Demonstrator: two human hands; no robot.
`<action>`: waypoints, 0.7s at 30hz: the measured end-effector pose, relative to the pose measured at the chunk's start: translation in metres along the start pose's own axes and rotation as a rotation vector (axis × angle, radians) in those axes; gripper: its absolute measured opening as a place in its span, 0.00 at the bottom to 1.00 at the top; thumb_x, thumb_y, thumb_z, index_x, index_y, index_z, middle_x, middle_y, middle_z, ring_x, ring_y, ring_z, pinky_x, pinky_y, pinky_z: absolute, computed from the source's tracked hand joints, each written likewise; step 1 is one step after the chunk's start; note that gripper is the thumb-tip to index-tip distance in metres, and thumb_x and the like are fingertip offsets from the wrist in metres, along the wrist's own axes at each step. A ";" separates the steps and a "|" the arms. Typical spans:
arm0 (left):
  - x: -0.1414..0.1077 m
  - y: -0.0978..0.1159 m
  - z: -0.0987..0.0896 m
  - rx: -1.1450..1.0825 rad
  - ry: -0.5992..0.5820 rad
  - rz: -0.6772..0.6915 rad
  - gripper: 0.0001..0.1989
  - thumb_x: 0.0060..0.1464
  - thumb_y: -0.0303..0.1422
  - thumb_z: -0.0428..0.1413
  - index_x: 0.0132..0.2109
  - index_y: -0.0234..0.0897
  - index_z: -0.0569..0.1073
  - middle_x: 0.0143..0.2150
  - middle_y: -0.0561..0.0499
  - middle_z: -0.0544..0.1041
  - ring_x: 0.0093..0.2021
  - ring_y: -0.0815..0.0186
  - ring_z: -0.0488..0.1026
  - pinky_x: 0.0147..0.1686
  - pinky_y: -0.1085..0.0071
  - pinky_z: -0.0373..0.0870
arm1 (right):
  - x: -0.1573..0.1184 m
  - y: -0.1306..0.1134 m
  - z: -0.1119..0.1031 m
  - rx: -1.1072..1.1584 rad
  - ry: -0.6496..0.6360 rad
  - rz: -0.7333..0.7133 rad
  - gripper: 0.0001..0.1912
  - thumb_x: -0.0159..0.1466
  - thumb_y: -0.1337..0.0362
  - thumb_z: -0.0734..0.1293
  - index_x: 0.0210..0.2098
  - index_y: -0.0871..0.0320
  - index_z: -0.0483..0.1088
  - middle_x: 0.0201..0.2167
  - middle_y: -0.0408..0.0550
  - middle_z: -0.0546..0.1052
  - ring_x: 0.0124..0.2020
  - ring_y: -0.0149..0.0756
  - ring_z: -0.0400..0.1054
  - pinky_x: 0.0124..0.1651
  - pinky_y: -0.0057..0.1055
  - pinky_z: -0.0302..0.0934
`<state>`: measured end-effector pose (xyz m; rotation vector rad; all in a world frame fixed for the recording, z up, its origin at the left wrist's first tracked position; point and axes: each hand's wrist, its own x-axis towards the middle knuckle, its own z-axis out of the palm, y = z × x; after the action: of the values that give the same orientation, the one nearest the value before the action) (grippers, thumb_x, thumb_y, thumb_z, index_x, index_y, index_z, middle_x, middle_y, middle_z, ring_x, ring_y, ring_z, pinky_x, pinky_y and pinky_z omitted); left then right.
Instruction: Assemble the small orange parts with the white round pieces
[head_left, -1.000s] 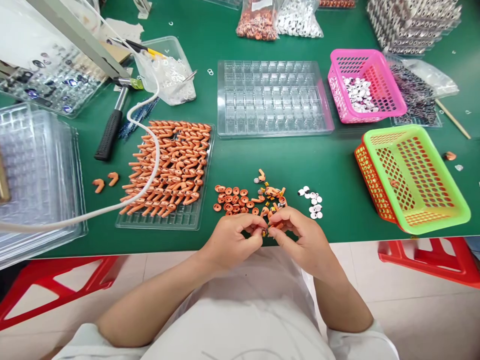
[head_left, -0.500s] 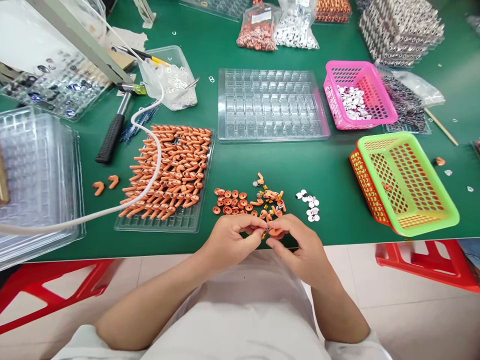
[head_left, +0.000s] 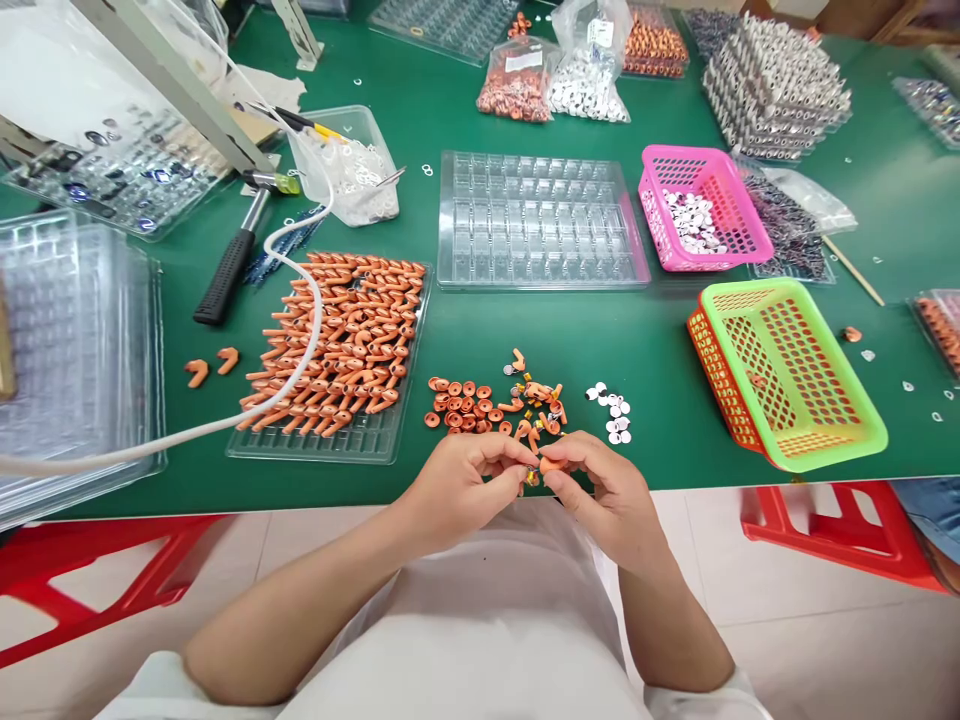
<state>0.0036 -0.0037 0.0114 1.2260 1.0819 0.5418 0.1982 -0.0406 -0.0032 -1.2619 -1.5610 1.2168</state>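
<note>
Close to the table's front edge, my left hand (head_left: 472,490) pinches a small part with a gold strip (head_left: 532,476) between thumb and fingertips. Right beside it, my right hand (head_left: 607,495) grips an orange earbud shell (head_left: 553,465), partly covered by the fingers. The two sets of fingertips nearly meet. Just beyond them lies a loose pile of orange earbud pieces with gold strips (head_left: 536,395). To its left are several round orange caps (head_left: 466,403), and to its right several small white discs (head_left: 616,410).
Many orange earbud shells fill a clear tray (head_left: 315,447) at left, crossed by a white cable (head_left: 319,310). A hammer (head_left: 225,275) lies behind. A clear compartment tray (head_left: 544,275), a pink basket (head_left: 709,262) and a green basket (head_left: 832,455) stand farther back and right.
The camera view has shifted slightly. My fingertips have drawn a little apart, and the gold-strip part and the orange shell show more clearly between them.
</note>
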 end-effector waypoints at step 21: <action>0.009 -0.008 -0.005 -0.152 -0.097 0.198 0.08 0.58 0.29 0.58 0.44 0.38 0.80 0.42 0.48 0.78 0.42 0.65 0.77 0.45 0.69 0.74 | 0.001 0.016 0.019 0.893 0.046 0.309 0.09 0.65 0.58 0.69 0.36 0.56 0.67 0.21 0.40 0.75 0.20 0.26 0.67 0.21 0.20 0.63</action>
<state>0.0016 0.0032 0.0010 1.2187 0.8271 0.6960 0.1840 -0.0425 -0.0232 -0.9117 -0.6243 1.7792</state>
